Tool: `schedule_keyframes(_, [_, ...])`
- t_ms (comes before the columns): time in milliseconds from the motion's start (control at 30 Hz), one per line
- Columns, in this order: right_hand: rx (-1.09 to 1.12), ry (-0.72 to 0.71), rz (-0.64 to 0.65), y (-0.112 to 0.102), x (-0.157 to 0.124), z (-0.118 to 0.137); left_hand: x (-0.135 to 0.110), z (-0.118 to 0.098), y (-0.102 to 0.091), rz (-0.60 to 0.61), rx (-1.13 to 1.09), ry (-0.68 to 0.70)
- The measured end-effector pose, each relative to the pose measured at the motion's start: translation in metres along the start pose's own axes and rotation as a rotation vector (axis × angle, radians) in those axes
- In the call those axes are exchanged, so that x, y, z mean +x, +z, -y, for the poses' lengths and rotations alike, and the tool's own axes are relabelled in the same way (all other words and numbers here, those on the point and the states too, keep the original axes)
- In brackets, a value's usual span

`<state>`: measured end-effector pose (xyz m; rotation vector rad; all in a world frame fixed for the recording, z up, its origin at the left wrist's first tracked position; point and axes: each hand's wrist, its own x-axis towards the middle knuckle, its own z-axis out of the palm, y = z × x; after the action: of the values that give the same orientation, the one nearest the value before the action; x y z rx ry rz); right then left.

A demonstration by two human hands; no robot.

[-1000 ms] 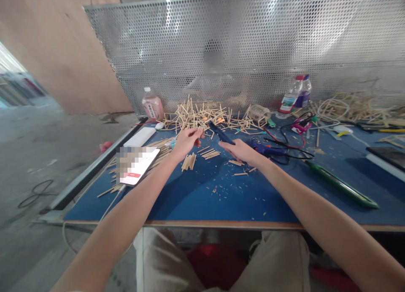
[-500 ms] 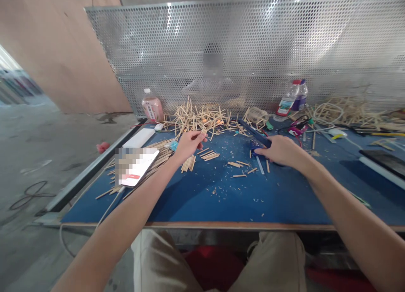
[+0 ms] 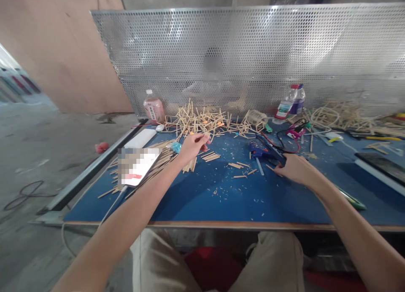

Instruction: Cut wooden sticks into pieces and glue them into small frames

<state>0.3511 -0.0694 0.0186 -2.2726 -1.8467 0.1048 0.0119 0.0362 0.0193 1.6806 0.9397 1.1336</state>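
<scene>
My left hand (image 3: pixel 193 144) hovers over the blue table top (image 3: pixel 205 199), fingers pinched on a thin wooden stick (image 3: pixel 202 135). Just below it lie small bundles of cut sticks (image 3: pixel 190 163). Low on the right of the table, my right hand (image 3: pixel 294 167) is curled around a dark blue hand tool (image 3: pixel 274 154). The tool's tip points toward a blue glue gun (image 3: pixel 257 148) lying beside it. Short stick offcuts (image 3: pixel 240 165) are scattered between my hands.
A tangled stick pile (image 3: pixel 202 119) sits against the perforated metal screen (image 3: pixel 253 56). At the left are a phone (image 3: pixel 139 165), a white box (image 3: pixel 141 137) and a pink bottle (image 3: pixel 152 107). Bottles (image 3: pixel 289 101), cables (image 3: pixel 291 136) and a green-handled tool (image 3: pixel 349 198) lie at the right.
My right hand carried the dark blue tool from the table's middle out to the right and lowered it beside the glue gun. My left hand kept its pinch on the stick, almost still.
</scene>
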Motion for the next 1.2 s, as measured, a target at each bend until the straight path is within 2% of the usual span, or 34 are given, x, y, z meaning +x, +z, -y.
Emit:
schedule_keyframes(100, [0.197,0.001,-0.068,-0.008,-0.002,-0.003,0.000,0.004,0.005,0.019,-0.143,-0.049])
schedule_keyframes(167, [0.399,-0.026,-0.119,-0.016,-0.001,0.006,-0.002,0.006,0.010,0.033,-0.245,-0.105])
schedule_keyframes(300, [0.956,-0.116,-0.186,-0.024,0.013,0.058,-0.006,0.007,0.021,0.080,-0.415,-0.166])
schedule_keyframes(400, [1.208,-0.162,-0.205,-0.013,0.028,0.106,-0.008,0.006,0.026,0.108,-0.477,-0.178])
schedule_keyframes(500, [1.294,-0.194,-0.157,0.009,0.040,0.140,-0.009,0.007,0.029,0.116,-0.520,-0.187])
schedule_keyframes(600, [1.393,-0.177,-0.122,0.029,0.044,0.156,-0.009,0.010,0.029,0.127,-0.539,-0.173])
schedule_keyframes(767, [1.488,-0.116,-0.140,0.040,0.035,0.161,-0.009,0.016,0.033,0.167,-0.523,-0.163])
schedule_keyframes(1033, [1.474,-0.180,-0.178,0.050,0.028,0.164,-0.008,0.022,0.035,0.192,-0.522,-0.145])
schedule_keyframes(1200, [1.435,-0.219,-0.154,0.052,0.030,0.161,-0.009,0.023,0.035,0.215,-0.495,-0.147])
